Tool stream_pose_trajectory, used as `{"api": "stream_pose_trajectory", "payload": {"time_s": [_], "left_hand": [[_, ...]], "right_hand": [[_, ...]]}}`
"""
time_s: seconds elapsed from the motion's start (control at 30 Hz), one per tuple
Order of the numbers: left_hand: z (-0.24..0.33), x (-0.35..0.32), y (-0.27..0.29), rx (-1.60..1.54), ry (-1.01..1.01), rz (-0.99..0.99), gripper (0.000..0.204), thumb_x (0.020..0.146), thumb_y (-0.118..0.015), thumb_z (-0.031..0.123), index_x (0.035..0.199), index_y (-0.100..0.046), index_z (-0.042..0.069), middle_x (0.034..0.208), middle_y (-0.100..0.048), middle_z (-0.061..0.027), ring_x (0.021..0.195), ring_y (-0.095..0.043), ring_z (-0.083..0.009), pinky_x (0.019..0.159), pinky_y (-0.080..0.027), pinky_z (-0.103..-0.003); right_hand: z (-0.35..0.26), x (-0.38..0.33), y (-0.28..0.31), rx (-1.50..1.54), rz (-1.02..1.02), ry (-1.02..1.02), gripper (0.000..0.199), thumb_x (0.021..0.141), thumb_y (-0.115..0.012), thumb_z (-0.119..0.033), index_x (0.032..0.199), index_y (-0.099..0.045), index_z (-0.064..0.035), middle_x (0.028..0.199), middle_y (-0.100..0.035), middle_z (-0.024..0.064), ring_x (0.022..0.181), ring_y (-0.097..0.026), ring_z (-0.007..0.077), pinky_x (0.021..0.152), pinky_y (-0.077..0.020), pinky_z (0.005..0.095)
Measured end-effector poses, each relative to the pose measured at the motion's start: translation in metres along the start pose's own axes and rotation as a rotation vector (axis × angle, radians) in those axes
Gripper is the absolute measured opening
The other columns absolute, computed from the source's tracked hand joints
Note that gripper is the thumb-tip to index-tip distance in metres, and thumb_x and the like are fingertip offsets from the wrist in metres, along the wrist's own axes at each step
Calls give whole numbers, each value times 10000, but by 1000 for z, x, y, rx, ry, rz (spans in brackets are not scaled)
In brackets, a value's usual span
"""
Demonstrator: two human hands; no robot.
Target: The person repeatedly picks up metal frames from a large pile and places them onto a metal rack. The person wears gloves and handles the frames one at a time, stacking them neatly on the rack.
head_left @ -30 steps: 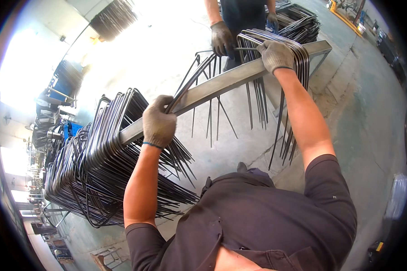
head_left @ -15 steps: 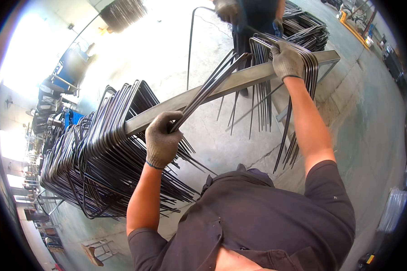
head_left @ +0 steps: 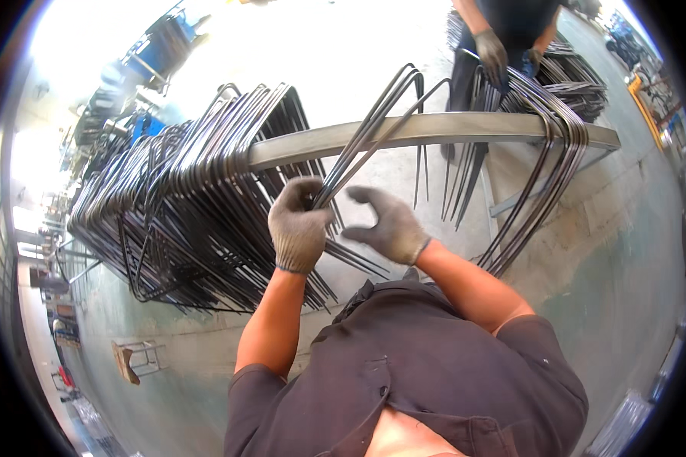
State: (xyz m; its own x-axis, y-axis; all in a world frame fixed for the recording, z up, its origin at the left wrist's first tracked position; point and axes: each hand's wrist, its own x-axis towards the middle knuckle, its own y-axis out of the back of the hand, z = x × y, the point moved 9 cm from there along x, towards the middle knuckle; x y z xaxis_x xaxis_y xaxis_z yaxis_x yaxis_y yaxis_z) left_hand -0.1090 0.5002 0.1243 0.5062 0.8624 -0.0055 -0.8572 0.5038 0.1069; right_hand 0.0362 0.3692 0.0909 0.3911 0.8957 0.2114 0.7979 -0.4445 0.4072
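My left hand (head_left: pixel 301 228), in a grey knit glove, is closed around a few bent metal rods (head_left: pixel 363 135) that slant up and away over a steel beam (head_left: pixel 442 131). The rods' far ends bend down behind the beam. Just right of that grip, my gloved right hand (head_left: pixel 387 226) is open, thumb and fingers apart, with nothing in it. A dense row of bent rods (head_left: pixel 198 175) hangs on the beam's left part. Several more bent rods (head_left: pixel 572 145) hang near its right end.
Across the beam stands a co-worker, whose gloved hand (head_left: pixel 492 59) is at the right-hand rods. Behind that person lies another rod stack (head_left: pixel 575 84). A small stool (head_left: pixel 133 362) stands on the floor at lower left, and yellow equipment (head_left: pixel 645 110) at far right.
My right hand has left the right-hand rods and come back beside my left hand, opening. My left hand still grips its rods. The co-worker's hand has lowered to the hanging rods.
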Motion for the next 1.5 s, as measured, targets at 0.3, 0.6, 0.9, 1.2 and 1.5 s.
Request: {"api": "stream_pose_trajectory", "payload": {"time_s": [0.3,0.6,0.9,1.2,1.5], "left_hand": [[31,59,-12,-86,27,121,281,910,-819,-43,1190,-807,-28,1067,-810,-98,988,-771,-180,892,-625,-328],[84,112,121,869,-361,461,200,1004,-834,170,1187,-858,92,1112,-879,-138,961,-831,-299,909,-648,-417],[33,177,183,1354,-587,438,261,1031,-696,303,938,-809,87,1036,-818,-173,1025,-768,-420,938,-621,-557],[34,169,179,1310,-658,459,289,1022,-673,303,917,-809,70,981,-821,-178,984,-773,-417,897,-629,-568],[36,166,183,1304,-660,471,283,1030,-680,296,911,-796,67,960,-815,-175,983,-771,-418,893,-627,-571]], "right_hand": [[6,38,-114,310,-143,-123,463,1027,-854,-60,1443,-657,-7,1308,-809,126,1227,-774,216,1090,-598,371],[61,119,-129,273,-134,-299,352,1006,-859,-195,1323,-810,-50,1240,-871,139,1150,-808,277,1074,-597,410],[35,125,-163,246,-59,-374,373,967,-895,-286,1236,-868,-28,1163,-889,132,1034,-821,210,986,-627,382],[18,140,-202,277,-60,-361,466,921,-948,-283,1272,-853,9,1196,-892,139,1068,-836,216,1020,-641,387],[4,141,-194,252,-37,-384,437,899,-960,-246,1251,-866,-4,1166,-893,139,1038,-834,213,977,-648,378]]}}
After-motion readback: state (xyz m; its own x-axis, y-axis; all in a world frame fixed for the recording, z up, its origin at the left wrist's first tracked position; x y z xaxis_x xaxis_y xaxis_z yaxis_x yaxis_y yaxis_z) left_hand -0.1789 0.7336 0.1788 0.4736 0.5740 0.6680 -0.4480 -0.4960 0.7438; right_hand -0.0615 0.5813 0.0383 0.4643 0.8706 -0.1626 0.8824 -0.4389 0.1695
